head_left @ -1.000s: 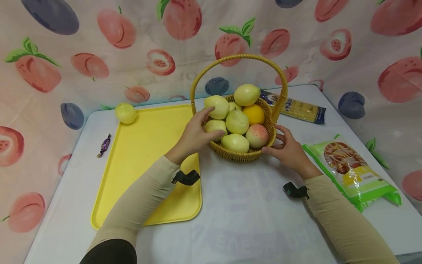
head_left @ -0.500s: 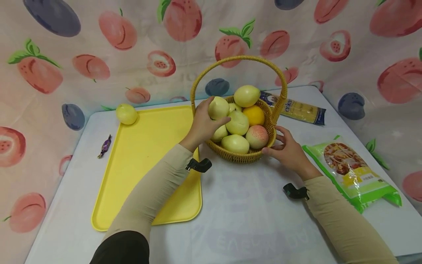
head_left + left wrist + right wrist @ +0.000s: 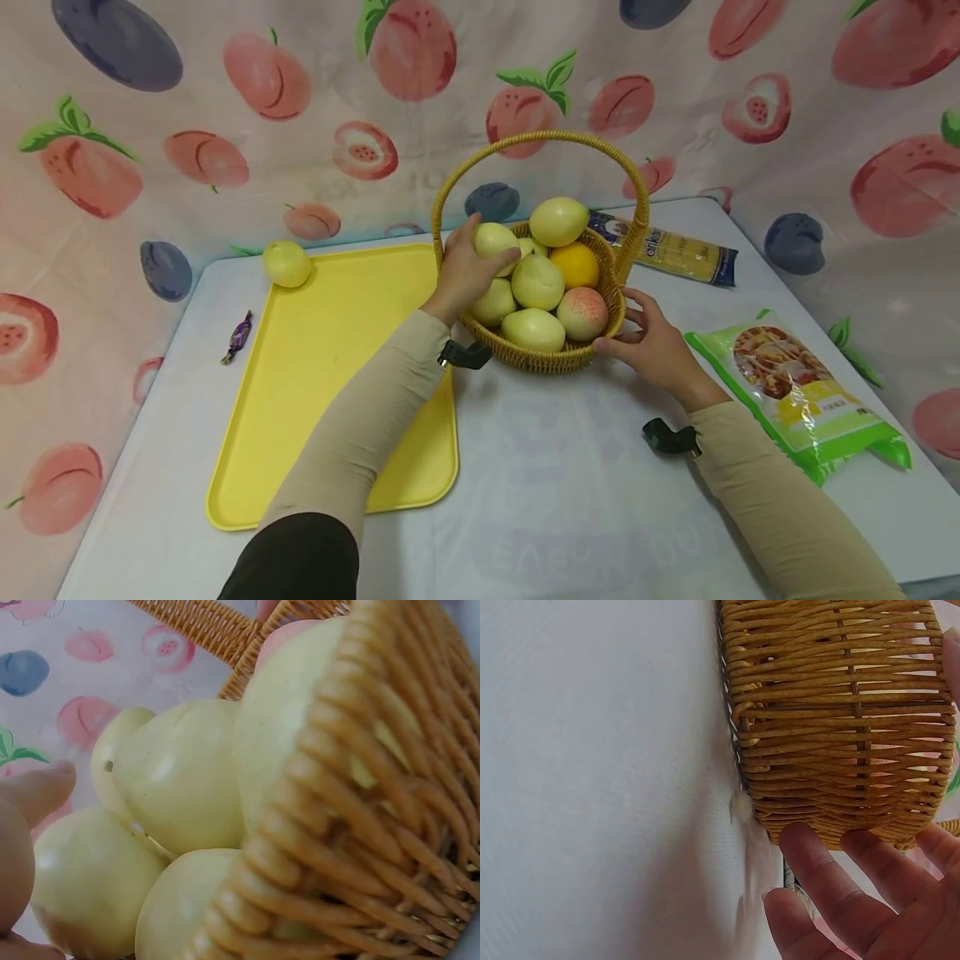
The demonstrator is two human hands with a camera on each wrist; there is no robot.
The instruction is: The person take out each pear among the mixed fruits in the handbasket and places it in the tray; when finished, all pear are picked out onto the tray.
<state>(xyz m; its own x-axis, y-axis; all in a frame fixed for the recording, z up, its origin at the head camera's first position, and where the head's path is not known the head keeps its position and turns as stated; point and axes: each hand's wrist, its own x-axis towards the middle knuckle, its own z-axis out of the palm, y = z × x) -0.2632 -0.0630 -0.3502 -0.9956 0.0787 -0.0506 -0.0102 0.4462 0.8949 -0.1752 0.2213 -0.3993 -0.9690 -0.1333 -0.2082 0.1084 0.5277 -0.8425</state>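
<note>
A wicker basket (image 3: pixel 540 361) with a tall handle holds several pale yellow-green pears, an orange (image 3: pixel 576 265) and a pinkish peach (image 3: pixel 582 313). My left hand (image 3: pixel 463 273) spreads round the pear (image 3: pixel 495 240) at the basket's back left, its thumb across the pear's near side. In the left wrist view, the thumb (image 3: pixel 45 791) is straight, with background showing between it and that pear (image 3: pixel 94 889). My right hand (image 3: pixel 652 342) grips the basket's right side. Its fingertips (image 3: pixel 799 840) lie against the outer weave in the right wrist view.
Left of the basket lies a yellow tray (image 3: pixel 300 400), with one pear (image 3: pixel 287 263) at its far left corner. A purple wrapped candy (image 3: pixel 238 335) lies beside it. To the right are a spaghetti pack (image 3: pixel 678 254) and a green-edged food bag (image 3: pixel 802 387). Patterned cloth hangs behind.
My left hand has moved right and away from me, from the basket's left edge to round the back-left pear. The right hand stays on the basket, which keeps its place.
</note>
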